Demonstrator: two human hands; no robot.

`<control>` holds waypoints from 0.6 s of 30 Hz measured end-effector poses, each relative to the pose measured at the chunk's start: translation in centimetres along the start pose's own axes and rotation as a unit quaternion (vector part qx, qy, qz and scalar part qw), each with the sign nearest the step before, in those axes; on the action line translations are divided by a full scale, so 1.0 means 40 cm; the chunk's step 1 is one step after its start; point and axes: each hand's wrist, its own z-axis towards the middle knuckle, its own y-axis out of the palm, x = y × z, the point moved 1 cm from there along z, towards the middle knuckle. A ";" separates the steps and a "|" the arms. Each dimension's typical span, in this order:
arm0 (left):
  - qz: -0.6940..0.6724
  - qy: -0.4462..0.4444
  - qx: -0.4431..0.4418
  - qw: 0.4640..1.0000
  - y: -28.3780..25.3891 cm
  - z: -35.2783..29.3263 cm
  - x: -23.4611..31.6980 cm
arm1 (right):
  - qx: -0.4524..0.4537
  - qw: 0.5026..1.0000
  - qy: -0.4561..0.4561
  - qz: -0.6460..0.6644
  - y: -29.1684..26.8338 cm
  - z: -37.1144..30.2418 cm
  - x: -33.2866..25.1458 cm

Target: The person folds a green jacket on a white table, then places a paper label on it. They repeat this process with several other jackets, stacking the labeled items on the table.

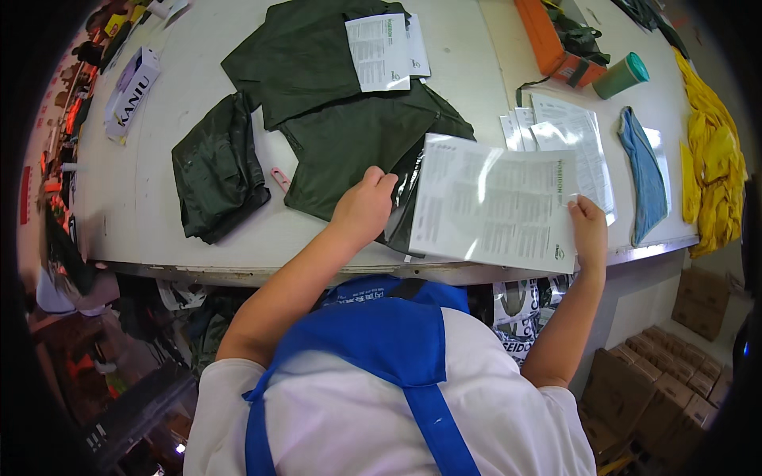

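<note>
A white printed sheet (496, 205) with a glossy, plastic-like shine lies tilted over the table's front edge. My right hand (589, 230) pinches its right side between thumb and fingers. Beside its left side is a shiny dark strip (406, 186) that looks like plastic over dark cloth. At that strip my left hand (367, 205) is closed, its fingertips pressed together; what they grip, if anything, is too small to make out. Beneath and beyond my left hand spreads a dark green garment (341, 151), partly covered by the sheet.
Left are a folded dark green garment bundle (218, 170), a small pink tool (280, 179) and a white box (132, 91). Printed sheets (379, 51) lie on cloth behind. Rightward are more papers (583, 143), an orange box (548, 44), a green-lidded cup (621, 76), blue cloth (641, 178) and yellow cloth (709, 151).
</note>
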 end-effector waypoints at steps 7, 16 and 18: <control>-0.022 0.069 0.002 0.997 -0.007 -0.003 0.052 | -0.071 0.985 -0.001 0.159 0.135 0.017 -0.055; -0.102 0.132 0.007 0.986 -0.064 -0.015 0.112 | -0.236 0.911 0.061 0.333 0.430 -0.103 -0.075; -0.048 0.176 0.060 0.981 -0.134 -0.011 0.123 | -0.216 0.936 -0.026 0.278 0.442 -0.074 -0.104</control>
